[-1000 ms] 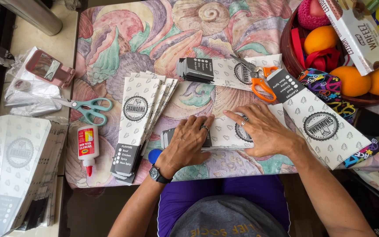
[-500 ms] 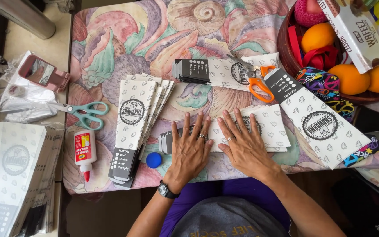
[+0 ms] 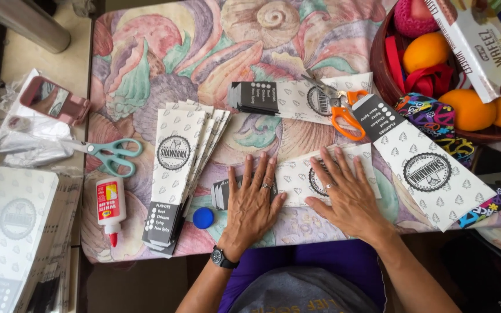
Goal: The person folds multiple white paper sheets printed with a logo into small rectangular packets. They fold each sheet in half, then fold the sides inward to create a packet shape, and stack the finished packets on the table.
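At the far left a pile of flat white sheets [image 3: 7, 232] ran off the frame edge. Next came teal scissors [image 3: 108, 155], a small glue bottle [image 3: 110, 206] lying on its side, and a fanned stack of printed paper sleeves [image 3: 178, 174] with a blue cap [image 3: 203, 218] beside it. The left hand [image 3: 252, 200] lay open, fingers spread, palm flat on the dark end of a folded paper sleeve [image 3: 297, 174]. That sleeve lay with its long axis across the patterned tablecloth [image 3: 204, 52], stretching rightward under the right hand [image 3: 346, 194], also open and pressed flat. Both hands touched it, so neither was nearer. Its middle was hidden beneath the palms; whether glue lay under them could not be seen. Orange scissors [image 3: 343, 116] rested on another sleeve beyond, and a fruit bowl [image 3: 385, 78] was cut off at the right.
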